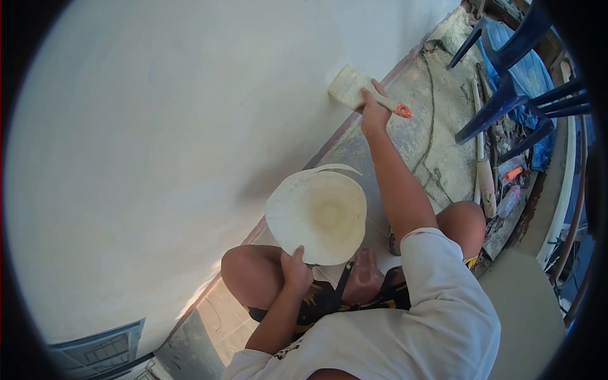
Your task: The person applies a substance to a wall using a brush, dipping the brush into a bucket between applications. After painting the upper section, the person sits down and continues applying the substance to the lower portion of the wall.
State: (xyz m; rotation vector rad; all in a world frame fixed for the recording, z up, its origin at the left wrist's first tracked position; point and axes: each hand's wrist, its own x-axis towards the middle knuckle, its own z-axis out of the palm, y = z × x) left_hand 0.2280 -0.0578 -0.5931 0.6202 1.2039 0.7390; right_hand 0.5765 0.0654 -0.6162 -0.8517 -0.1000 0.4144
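Observation:
My right hand [375,114] grips the handle of a wide paintbrush [347,87], with its pale, paint-coated bristles right at the white wall [177,120]. The handle's orange-red end pokes out past my fingers. Below it, my left hand [296,272] is closed on the near rim of a white plastic bucket [285,215] between my knees. The bucket is tilted so that I look into it, and yellowish-white residue coats its bottom. A thin strip of rim curls away from its far edge.
A concrete floor strip [405,149] runs along the wall's foot, with a dark cord [432,95] on it. Dark blue plastic chairs [497,107] stand at the right. Past them lie a long-handled pole [485,183], plastic bottles [508,201] and a blue tarp [520,54].

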